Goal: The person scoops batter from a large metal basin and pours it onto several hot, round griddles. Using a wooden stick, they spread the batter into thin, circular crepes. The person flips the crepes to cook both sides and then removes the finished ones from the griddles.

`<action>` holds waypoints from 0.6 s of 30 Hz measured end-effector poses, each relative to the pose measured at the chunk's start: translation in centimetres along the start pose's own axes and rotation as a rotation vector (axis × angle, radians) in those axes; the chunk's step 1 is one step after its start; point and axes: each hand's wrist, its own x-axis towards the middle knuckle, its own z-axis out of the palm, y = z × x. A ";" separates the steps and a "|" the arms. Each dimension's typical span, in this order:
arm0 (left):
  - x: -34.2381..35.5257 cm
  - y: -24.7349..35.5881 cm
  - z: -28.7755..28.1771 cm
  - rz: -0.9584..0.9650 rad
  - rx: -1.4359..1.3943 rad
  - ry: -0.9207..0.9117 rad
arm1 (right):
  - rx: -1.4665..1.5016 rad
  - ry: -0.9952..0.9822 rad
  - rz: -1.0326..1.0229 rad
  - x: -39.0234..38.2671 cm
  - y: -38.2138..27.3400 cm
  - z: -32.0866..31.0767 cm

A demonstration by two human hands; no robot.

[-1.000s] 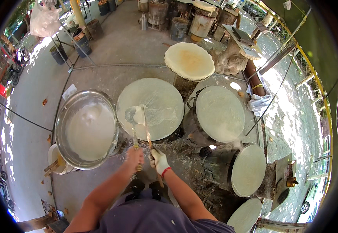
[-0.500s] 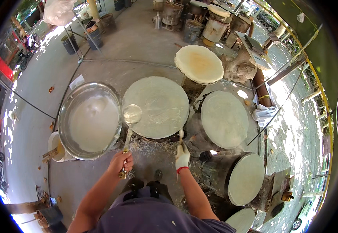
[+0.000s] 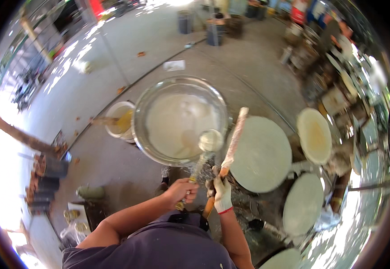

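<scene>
above grey floor (image 3: 248, 67), left hand (image 3: 183, 193) clasps a ladle (image 3: 211, 141), right hand (image 3: 222, 193) clasps a stick (image 3: 236, 140).

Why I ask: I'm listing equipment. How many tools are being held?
2: a ladle in the bare left hand, and a long stick in the gloved right hand. I see no third one held.

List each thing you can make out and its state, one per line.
Left hand: bare, closed around the ladle
Right hand: gloved, closed around the wooden stick
Ladle: raised, bowl end up, smeared pale
Wooden stick: slanted, far part coated pale
Steel basin: open, partly filled with white batter
White bucket: open
Round griddle: pale-surfaced, uncovered; heat can't be told
</scene>
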 end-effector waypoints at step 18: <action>15.4 24.9 -46.2 0.434 1.274 1.212 | -0.151 0.283 -0.026 25.4 2.3 24.1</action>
